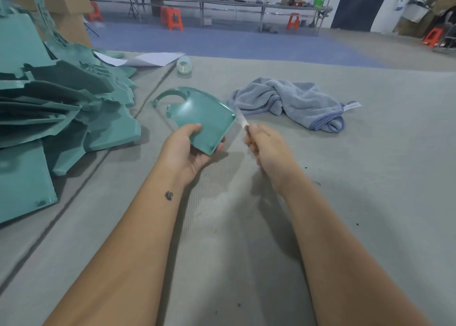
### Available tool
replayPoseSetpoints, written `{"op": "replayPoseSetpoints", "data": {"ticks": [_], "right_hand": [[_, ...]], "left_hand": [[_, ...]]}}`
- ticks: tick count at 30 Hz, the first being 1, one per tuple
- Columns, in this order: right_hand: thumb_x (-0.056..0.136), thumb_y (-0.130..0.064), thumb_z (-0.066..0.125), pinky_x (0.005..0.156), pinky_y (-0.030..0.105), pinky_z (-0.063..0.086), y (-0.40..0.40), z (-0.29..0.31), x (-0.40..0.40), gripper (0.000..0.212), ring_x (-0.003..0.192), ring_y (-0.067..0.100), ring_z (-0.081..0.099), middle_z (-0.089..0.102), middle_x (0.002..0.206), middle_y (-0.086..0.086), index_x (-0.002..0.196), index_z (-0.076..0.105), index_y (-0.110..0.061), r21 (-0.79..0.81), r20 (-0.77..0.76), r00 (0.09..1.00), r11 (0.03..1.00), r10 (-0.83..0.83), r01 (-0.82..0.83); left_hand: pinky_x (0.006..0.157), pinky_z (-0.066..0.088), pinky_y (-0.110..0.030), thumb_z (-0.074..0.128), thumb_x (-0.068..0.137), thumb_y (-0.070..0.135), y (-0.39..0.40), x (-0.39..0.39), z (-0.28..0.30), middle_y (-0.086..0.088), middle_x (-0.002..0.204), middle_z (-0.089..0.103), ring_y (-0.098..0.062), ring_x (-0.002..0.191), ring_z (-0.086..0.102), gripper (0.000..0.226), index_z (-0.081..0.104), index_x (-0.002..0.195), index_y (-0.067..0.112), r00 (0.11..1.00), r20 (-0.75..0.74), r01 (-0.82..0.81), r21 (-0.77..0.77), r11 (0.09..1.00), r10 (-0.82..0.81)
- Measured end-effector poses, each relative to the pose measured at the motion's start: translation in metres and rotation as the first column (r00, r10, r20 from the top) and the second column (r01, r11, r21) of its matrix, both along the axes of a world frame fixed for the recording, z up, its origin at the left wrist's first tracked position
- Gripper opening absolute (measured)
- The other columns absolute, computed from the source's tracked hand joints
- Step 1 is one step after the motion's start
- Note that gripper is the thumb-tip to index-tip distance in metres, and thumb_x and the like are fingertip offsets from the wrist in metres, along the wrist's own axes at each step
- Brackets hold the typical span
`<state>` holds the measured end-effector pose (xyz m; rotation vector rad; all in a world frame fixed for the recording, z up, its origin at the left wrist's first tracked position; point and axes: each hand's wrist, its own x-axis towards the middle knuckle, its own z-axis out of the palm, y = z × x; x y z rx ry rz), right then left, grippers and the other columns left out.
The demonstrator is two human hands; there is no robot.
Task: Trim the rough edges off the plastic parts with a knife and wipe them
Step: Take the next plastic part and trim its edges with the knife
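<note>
Plastic part (207, 118): thin, stiff, light, likely slick. Your left hand (187, 150) grips near corner; right hand (269, 148) grips knife (243, 122) beside right edge.

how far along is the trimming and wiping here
In hand: the left hand holds one teal part while the right hand sets the knife to its edge. Left: wiping, the towel lies untouched, and a pile of parts waits. Finished parts cannot be told apart.
</note>
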<state>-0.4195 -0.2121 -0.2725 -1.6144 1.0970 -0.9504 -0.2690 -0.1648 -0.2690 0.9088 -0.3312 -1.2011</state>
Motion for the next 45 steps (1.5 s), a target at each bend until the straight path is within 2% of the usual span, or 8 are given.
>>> {"op": "replayPoseSetpoints", "data": {"ticks": [3, 6, 12, 29, 35, 39, 42, 45], "right_hand": [[0.101, -0.029, 0.048, 0.045, 0.016, 0.031, 0.003, -0.004, 0.003, 0.032, 0.045, 0.004, 0.038, 0.051, 0.057, -0.005, 0.071, 0.051, -0.019, 0.039, 0.092, 0.990, 0.993, 0.106, -0.110], [0.100, -0.027, 0.051, 0.036, 0.016, 0.028, 0.006, -0.004, 0.006, 0.032, 0.039, 0.007, 0.035, 0.051, 0.050, -0.002, 0.069, 0.053, -0.019, 0.129, 0.194, 0.970, 0.976, 0.148, -0.175], [0.101, -0.021, 0.050, 0.036, 0.015, 0.023, 0.013, -0.008, 0.012, 0.030, 0.036, 0.006, 0.027, 0.038, 0.047, 0.001, 0.075, 0.059, -0.009, 0.078, 0.239, 0.924, 0.943, 0.299, -0.325], [0.099, -0.023, 0.054, 0.044, 0.021, 0.025, 0.011, -0.023, 0.019, 0.034, 0.047, 0.008, 0.029, 0.038, 0.046, -0.010, 0.066, 0.058, -0.014, -0.100, 0.156, 0.965, 0.976, 0.209, -0.195], [0.100, -0.024, 0.052, 0.042, 0.019, 0.024, -0.003, -0.019, 0.011, 0.038, 0.042, 0.005, 0.028, 0.038, 0.052, -0.002, 0.062, 0.050, -0.019, 0.003, 0.307, 0.951, 0.999, -0.042, 0.043], [0.100, -0.018, 0.052, 0.038, 0.013, 0.024, 0.001, -0.016, 0.009, 0.034, 0.038, 0.002, 0.029, 0.037, 0.050, 0.000, 0.067, 0.053, -0.013, -0.001, 0.353, 0.933, 0.997, 0.067, -0.071], [0.101, -0.014, 0.051, 0.041, 0.015, 0.025, 0.007, -0.018, 0.012, 0.034, 0.041, 0.004, 0.029, 0.036, 0.048, 0.000, 0.067, 0.054, -0.013, -0.062, 0.240, 0.932, 0.962, 0.272, -0.266], [0.100, -0.019, 0.051, 0.042, 0.019, 0.024, 0.004, -0.020, 0.014, 0.036, 0.044, 0.007, 0.028, 0.037, 0.049, -0.002, 0.065, 0.052, -0.016, -0.080, 0.169, 0.964, 0.977, 0.206, -0.195]], "left_hand": [[0.059, 0.059, -0.033, 0.044, 0.095, 0.001, 0.002, 0.001, 0.000, -0.016, 0.085, 0.072, -0.030, 0.071, 0.071, 0.017, 0.056, 0.107, 0.003, 0.994, -0.099, 0.029, -0.090, 0.996, -0.038], [0.058, 0.057, -0.027, 0.051, 0.097, 0.015, 0.000, 0.004, -0.002, -0.005, 0.083, 0.074, -0.017, 0.071, 0.072, 0.017, 0.058, 0.113, 0.012, 1.000, -0.008, 0.023, -0.083, 0.996, -0.024], [0.050, 0.052, -0.019, 0.056, 0.096, 0.020, -0.003, 0.005, -0.007, 0.005, 0.061, 0.068, -0.005, 0.051, 0.064, 0.006, 0.059, 0.093, 0.017, 0.998, 0.065, -0.017, -0.023, 1.000, 0.018], [0.053, 0.055, -0.019, 0.050, 0.098, 0.016, 0.001, 0.003, -0.005, 0.002, 0.069, 0.071, -0.009, 0.058, 0.066, 0.010, 0.060, 0.099, 0.014, 0.998, 0.065, 0.023, -0.052, 0.998, -0.020], [0.046, 0.051, -0.017, 0.049, 0.098, 0.010, 0.005, 0.002, -0.003, 0.005, 0.068, 0.072, -0.005, 0.053, 0.065, 0.014, 0.060, 0.095, 0.017, 0.993, 0.103, 0.063, -0.040, 0.997, -0.059], [0.048, 0.052, -0.018, 0.048, 0.098, 0.011, 0.005, 0.001, -0.003, 0.004, 0.070, 0.072, -0.006, 0.056, 0.066, 0.014, 0.061, 0.096, 0.017, 0.992, 0.103, 0.074, -0.053, 0.996, -0.068], [0.059, 0.054, -0.025, 0.048, 0.099, 0.013, 0.004, 0.002, -0.005, 0.002, 0.075, 0.072, -0.011, 0.067, 0.065, 0.014, 0.062, 0.098, 0.016, 0.991, 0.125, 0.061, -0.049, 0.997, -0.055], [0.056, 0.054, -0.023, 0.048, 0.098, 0.012, 0.004, 0.003, -0.005, 0.002, 0.075, 0.073, -0.011, 0.066, 0.065, 0.015, 0.062, 0.097, 0.016, 0.990, 0.122, 0.076, -0.048, 0.996, -0.070]]}}
